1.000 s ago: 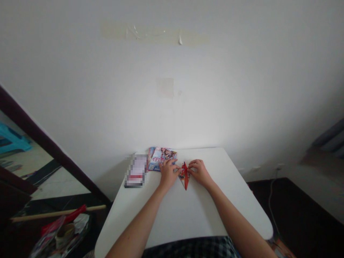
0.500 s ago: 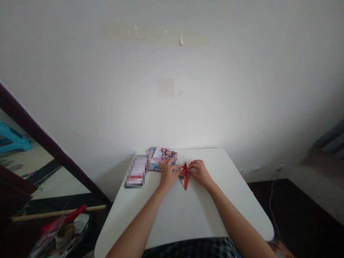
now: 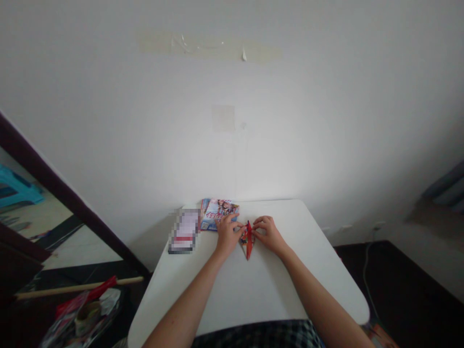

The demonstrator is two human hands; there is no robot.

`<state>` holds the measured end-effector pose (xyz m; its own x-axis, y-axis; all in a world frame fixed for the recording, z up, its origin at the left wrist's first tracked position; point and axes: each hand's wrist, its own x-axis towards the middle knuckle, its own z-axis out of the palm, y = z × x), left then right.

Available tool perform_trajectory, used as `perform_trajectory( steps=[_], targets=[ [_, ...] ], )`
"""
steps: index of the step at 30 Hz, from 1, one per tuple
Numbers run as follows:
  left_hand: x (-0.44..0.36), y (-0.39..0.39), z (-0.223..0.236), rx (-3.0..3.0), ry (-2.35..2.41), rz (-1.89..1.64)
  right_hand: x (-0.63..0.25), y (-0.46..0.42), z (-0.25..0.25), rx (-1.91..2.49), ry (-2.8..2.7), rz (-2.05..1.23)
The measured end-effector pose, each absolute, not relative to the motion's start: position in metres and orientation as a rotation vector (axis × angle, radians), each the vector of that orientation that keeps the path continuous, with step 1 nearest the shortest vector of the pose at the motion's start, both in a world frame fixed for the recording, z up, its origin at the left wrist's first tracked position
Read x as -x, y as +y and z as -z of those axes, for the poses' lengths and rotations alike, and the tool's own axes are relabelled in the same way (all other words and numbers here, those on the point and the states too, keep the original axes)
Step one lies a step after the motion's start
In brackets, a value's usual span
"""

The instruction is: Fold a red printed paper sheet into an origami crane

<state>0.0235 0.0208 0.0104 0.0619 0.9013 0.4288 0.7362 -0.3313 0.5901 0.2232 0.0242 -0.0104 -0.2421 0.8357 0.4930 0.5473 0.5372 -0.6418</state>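
Observation:
A small folded paper (image 3: 248,245), mostly red with a printed pattern, lies on the white table with a narrow point toward me. My left hand (image 3: 229,234) pinches its left side near the top, and its other fingers reach over the edge of the printed leaflets (image 3: 219,212). On the opposite side, my right hand (image 3: 268,233) grips the upper right edge between thumb and fingers. The fingertips hide parts of the paper's upper edges.
A phone (image 3: 185,231), blurred out, lies at the table's left edge. The white table (image 3: 253,295) stands against a wall (image 3: 308,121). To the lower left are a wooden stick (image 3: 72,290) and a bag of items (image 3: 83,319). A cable (image 3: 365,270) hangs at right.
The folded paper has shifted slightly toward me and to the left, and its red middle looks narrower. Both hands keep their pinch, with the right fingers slightly further left.

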Motion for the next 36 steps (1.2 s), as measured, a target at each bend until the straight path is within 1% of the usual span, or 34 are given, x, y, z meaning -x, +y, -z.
perform_trajectory(
  steps=[7, 25, 36],
  targets=[
    [-0.0239, 0.0195, -0.0109, -2.100, 1.662, -1.138, -0.2233, 0.0236, 0.0097, 1.105, -1.898, -0.449],
    [-0.0280, 0.0151, -0.0128, -2.149, 1.598, -1.018, -0.2219, 0.0272, 0.0094, 1.089, -1.758, -0.488],
    [-0.0284, 0.0152, -0.0111, -2.159, 1.576, -1.009, -0.2207, 0.0280, 0.0094, 1.080, -1.784, -0.489]
  ],
)
